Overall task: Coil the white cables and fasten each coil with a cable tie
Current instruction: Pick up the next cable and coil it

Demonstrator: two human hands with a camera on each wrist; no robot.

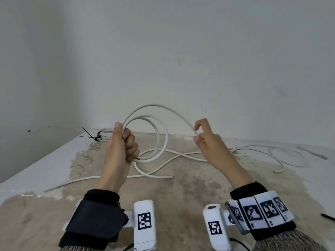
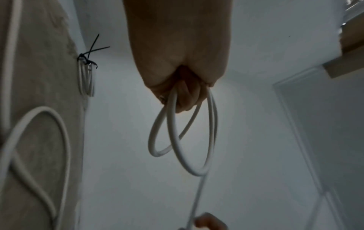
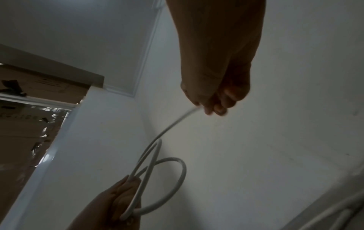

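My left hand (image 1: 125, 140) is raised above the table and grips a white cable (image 1: 159, 134) wound into two or three loops; the same loops (image 2: 183, 140) hang from its fist in the left wrist view. From the coil the cable arcs over to my right hand (image 1: 199, 136), which pinches it between thumb and fingertips (image 3: 208, 109). The rest of this cable trails down onto the table. A finished coil (image 1: 104, 135) bound with black cable ties (image 1: 90, 135) lies at the far left corner, also visible as the tied coil (image 2: 86, 76).
More loose white cable (image 1: 154, 175) snakes across the stained table (image 1: 181, 192), and another length (image 1: 282, 156) lies at the right. A black tie end (image 1: 328, 217) shows at the right edge. White walls close the table's back and left.
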